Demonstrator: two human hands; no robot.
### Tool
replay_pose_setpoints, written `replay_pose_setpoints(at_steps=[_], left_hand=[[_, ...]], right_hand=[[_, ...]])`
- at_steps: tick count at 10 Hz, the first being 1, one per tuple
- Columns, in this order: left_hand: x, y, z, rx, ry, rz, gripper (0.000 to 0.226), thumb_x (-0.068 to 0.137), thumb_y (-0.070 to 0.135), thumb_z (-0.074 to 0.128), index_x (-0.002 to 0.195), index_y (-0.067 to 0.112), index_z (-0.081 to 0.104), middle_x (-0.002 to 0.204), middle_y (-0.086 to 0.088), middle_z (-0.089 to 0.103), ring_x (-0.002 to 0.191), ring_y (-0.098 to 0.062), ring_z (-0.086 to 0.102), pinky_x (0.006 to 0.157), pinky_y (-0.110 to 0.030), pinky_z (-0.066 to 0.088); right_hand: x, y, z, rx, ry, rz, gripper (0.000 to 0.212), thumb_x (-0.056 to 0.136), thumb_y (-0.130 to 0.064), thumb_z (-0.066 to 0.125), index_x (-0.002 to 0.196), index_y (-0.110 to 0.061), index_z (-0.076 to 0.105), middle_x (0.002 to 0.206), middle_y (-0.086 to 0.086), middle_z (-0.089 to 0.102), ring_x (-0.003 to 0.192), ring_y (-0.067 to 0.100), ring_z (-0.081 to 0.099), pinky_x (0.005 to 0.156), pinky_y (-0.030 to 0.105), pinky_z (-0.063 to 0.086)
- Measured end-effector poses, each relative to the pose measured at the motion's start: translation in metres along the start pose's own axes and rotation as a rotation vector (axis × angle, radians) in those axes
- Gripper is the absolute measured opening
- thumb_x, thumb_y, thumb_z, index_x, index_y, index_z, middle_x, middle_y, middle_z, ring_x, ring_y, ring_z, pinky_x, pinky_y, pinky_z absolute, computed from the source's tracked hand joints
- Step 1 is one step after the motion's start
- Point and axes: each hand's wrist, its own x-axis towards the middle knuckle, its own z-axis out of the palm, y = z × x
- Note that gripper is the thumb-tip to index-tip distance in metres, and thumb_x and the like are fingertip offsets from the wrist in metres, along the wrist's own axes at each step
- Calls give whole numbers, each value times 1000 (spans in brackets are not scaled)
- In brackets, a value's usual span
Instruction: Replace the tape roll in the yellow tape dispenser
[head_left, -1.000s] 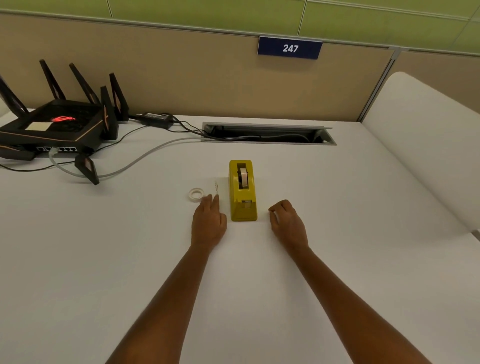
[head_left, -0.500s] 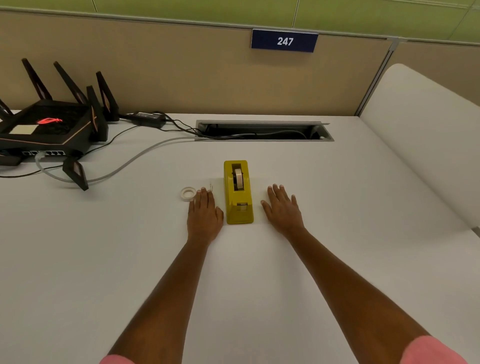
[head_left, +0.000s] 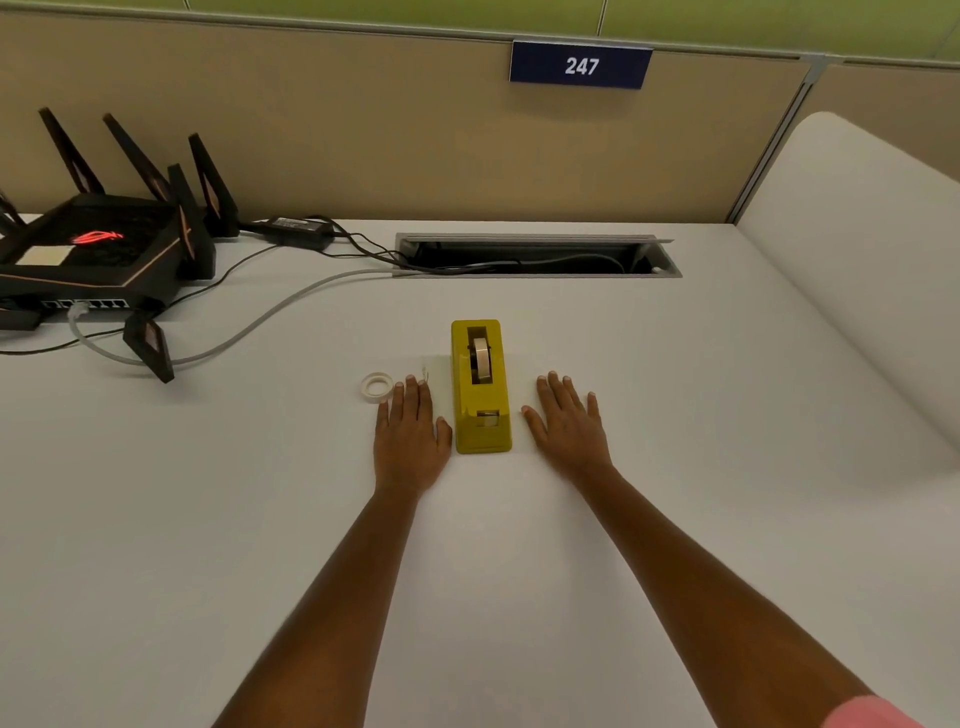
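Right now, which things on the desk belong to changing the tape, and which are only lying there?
For the job:
yellow tape dispenser
tape roll inside it
loose tape roll
left hand and right hand, both flat and empty

Just lying about:
black router
power adapter
grey cable
cable slot

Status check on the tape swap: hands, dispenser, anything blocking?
Left hand and right hand flat on the table, both empty. Yellow dispenser between them, roll seated. Loose tape roll by left fingertips. Nothing blocking.
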Motion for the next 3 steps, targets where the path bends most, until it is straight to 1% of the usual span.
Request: replay_pose_setpoints(at_steps=[1, 2, 3], left_hand=[[0, 0, 1, -6, 14, 8, 55, 95, 27, 25, 143, 6, 8, 155, -14, 10, 144, -25, 9, 118, -38, 7], [-1, 0, -4, -63, 13, 7, 54, 96, 25, 23, 143, 8, 4, 156, -12, 9, 145, -23, 7, 118, -36, 8], [0, 1, -8, -124, 40, 62, 53, 96, 23, 23, 143, 9, 3, 156, -11, 10, 145, -21, 8, 118, -33, 9]], right_hand=[[2, 1, 0, -2, -11, 3, 53, 96, -39, 25, 141, -14, 12, 154, 9, 13, 143, 23, 9, 116, 47, 7], [1, -2, -5, -10, -40, -11, 53, 96, -39, 24, 141, -13, 12, 154, 10, 13, 143, 24, 9, 116, 47, 9], [3, 1, -15, -47, -42, -41, 54, 95, -41, 25, 140, -13, 13, 154, 11, 15, 142, 25, 10, 116, 48, 12]])
